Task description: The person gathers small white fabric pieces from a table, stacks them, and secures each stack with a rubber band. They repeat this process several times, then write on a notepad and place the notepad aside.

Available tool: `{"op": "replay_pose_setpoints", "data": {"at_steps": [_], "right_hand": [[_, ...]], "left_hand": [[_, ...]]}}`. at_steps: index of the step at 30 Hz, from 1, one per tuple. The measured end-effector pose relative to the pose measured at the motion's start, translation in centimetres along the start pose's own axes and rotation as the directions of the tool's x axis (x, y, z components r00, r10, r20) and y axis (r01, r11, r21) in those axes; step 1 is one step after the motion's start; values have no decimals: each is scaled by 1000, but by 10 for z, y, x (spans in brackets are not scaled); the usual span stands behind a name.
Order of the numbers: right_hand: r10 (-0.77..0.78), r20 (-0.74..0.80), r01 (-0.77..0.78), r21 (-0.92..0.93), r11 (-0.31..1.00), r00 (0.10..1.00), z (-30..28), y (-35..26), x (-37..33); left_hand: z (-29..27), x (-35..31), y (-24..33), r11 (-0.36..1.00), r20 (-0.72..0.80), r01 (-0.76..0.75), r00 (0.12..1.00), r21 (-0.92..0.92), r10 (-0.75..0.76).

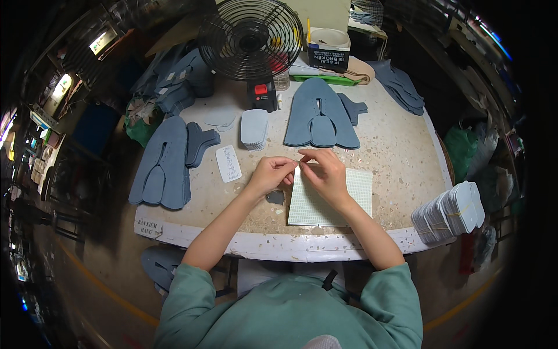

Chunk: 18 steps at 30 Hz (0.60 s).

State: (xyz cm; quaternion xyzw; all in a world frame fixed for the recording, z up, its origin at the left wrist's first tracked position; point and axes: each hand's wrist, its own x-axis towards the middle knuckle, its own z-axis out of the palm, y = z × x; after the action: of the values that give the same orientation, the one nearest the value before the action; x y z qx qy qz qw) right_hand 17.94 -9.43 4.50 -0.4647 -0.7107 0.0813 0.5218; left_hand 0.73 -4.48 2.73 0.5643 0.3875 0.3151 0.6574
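My left hand (274, 174) and my right hand (327, 174) meet above the middle of the table, fingertips pinched together. Whatever they hold between them is too small to make out. Under my right hand and wrist lies a pale sheet of small printed labels (328, 203), its left edge near my left fingers. A small dark scrap (275, 198) rests beside the sheet, below my left hand. Just beyond my hands sits a stack of blue-grey shoe upper pieces (302, 121), with smaller cut pieces (352, 109) at its right side.
Another stack of blue-grey shoe uppers (152, 166) lies at left. Nearby are a pale stack of rounded pieces (254, 128) and a handwritten white card (228, 163). A black fan (251, 43) and a bucket (328, 49) stand behind. Banded pale pieces (444, 214) overhang the right edge.
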Motion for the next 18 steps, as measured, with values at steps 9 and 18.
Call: {"op": "replay_pose_setpoints", "data": {"at_steps": [9,18], "right_hand": [[-47,53,45,32,998,997,6,-9,-2],[314,2,-275,492,826,949,-11,0,10]], "left_hand": [[4,-4,3,998,22,63,998,0,-63],[-14,-1,22,984,141,10,989,178,-36]]}}
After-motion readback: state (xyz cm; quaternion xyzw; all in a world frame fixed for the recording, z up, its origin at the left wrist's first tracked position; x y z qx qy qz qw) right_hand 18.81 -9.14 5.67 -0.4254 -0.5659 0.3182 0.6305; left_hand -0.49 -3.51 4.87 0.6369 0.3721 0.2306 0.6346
